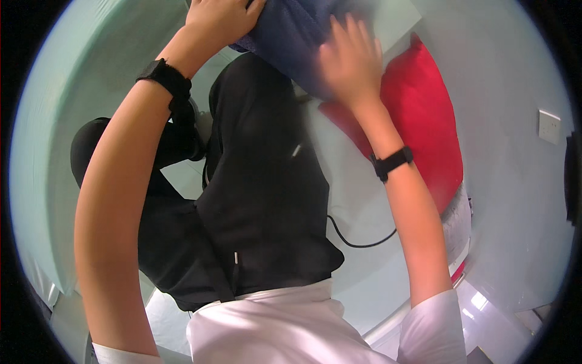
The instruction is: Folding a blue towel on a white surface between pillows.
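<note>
A dark blue piece of cloth (291,41) lies before me at the top of the view, its far part cut off by the picture's edge. My left hand (223,16) rests at the cloth's left edge, partly out of the frame; whether its fingers grip the fabric cannot be made out. On the cloth's right side is my right hand (352,59), blurred, its fingers spread and pointing away from me. A red cushion or cloth (423,104) lies just right of that hand and partly under the forearm. Both wrists wear black straps.
I sit with black trousers (273,182) below the cloth. A black cable (363,246) curves over the pale surface beside my right thigh. Grey fabric (457,227) shows below the red item. The wall at right holds a white socket (549,126); pale green fabric (50,159) hangs at left.
</note>
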Action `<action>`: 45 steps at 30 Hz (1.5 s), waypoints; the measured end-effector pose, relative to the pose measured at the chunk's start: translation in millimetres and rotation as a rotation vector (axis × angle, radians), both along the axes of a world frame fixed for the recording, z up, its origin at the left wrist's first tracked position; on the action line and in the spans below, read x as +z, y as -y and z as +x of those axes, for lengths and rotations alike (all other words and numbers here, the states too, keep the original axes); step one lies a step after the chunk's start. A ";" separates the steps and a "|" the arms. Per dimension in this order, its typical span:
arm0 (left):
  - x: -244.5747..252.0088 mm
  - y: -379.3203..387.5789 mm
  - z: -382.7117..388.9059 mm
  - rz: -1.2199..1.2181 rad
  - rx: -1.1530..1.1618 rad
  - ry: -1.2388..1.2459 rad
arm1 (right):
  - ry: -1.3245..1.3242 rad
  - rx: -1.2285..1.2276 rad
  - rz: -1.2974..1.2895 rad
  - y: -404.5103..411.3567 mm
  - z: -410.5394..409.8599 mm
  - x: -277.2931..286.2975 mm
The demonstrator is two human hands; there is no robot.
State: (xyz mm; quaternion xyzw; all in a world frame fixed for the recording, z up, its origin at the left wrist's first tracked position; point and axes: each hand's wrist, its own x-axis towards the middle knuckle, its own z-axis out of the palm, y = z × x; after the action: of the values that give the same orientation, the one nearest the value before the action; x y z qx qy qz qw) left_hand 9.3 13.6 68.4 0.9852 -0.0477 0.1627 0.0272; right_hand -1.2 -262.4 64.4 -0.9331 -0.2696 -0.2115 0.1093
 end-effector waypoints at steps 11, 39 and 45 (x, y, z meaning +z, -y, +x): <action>4.8 2.0 15.2 0.053 -0.005 -0.058 | 0.028 0.029 0.035 -1.2 15.6 -3.3; 20.6 10.5 -0.1 0.009 0.064 -0.030 | 0.007 0.166 0.010 -3.6 11.9 25.6; 15.6 36.0 19.4 -0.067 0.068 -0.095 | -0.009 0.073 -0.034 21.4 21.9 9.8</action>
State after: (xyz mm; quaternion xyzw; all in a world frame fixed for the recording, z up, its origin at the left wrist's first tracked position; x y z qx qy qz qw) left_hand 28.7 -22.4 84.0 0.9914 -0.0076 0.1181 0.0566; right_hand 20.7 -283.9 74.2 -0.9253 -0.3064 -0.1987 0.1025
